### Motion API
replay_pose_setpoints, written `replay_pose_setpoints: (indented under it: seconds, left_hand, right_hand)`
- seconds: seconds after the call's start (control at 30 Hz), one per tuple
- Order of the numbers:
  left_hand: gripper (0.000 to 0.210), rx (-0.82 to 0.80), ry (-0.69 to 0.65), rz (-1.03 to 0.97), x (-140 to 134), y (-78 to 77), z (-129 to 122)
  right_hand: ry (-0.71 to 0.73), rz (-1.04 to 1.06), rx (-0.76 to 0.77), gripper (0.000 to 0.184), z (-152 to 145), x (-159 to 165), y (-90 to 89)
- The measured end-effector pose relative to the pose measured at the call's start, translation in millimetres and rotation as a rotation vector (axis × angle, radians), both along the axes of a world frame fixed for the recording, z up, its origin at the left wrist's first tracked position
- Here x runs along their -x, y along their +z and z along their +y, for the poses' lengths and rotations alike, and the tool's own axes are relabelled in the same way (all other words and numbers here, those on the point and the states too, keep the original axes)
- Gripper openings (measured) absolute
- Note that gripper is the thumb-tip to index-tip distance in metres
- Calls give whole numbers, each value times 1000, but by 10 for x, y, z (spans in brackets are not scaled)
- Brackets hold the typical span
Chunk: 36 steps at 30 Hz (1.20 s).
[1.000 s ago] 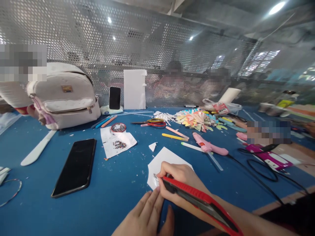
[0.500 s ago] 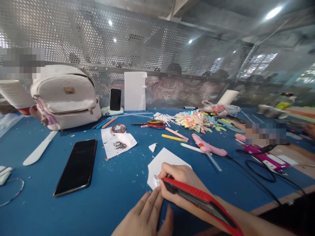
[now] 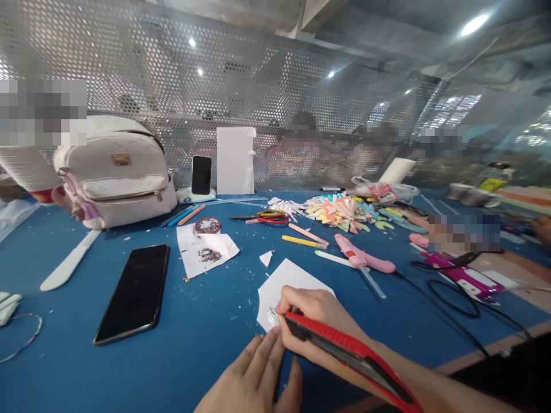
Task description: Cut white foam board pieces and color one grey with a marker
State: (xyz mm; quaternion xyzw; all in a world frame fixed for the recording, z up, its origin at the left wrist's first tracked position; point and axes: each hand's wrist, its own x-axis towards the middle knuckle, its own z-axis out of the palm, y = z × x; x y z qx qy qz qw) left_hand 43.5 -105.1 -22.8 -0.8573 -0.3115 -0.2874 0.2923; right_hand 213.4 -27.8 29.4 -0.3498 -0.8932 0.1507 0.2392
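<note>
My right hand [image 3: 316, 321] grips a red and black utility knife [image 3: 344, 347], its blade tip down at the white sheet [image 3: 286, 281]. The sheet lies on the blue table, and part of it is hidden under my right hand. With fingers stretched out flat, my left hand [image 3: 253, 373] rests at the sheet's near edge, fingertips close to the blade. A small white triangular scrap [image 3: 266, 258] lies just beyond the sheet.
A black phone [image 3: 133, 293] and a white plastic knife [image 3: 71, 261] lie left, before a white backpack [image 3: 116, 172]. Right of the sheet is a pink glue gun [image 3: 364, 255] with a cord. Red-handled scissors [image 3: 272, 217] and a heap of coloured scraps [image 3: 338, 211] lie farther back.
Almost nothing has moved. My right hand and the knife sit nearly where they were, and the view has shifted very slightly.
</note>
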Motion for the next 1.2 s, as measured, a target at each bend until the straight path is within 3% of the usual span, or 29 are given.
replay_pose_setpoints:
  seconds: [0.37,0.63,0.97,1.2]
  left_hand:
    - [26,34,-9,52,42,-86,-4]
    - [29,29,-18,-7,13,-21,6]
    - [29,40,-35,5,29,-45,-1]
    - [25,68,-54,103,80,42,5]
  right_hand:
    - [17,-38,-14,16,1,-12,-16]
    - [51,-49,5,16,4,-19,28]
    - [65,-92,61,15,-21,-22,96]
    - [73,134,161,8,36,-273,219]
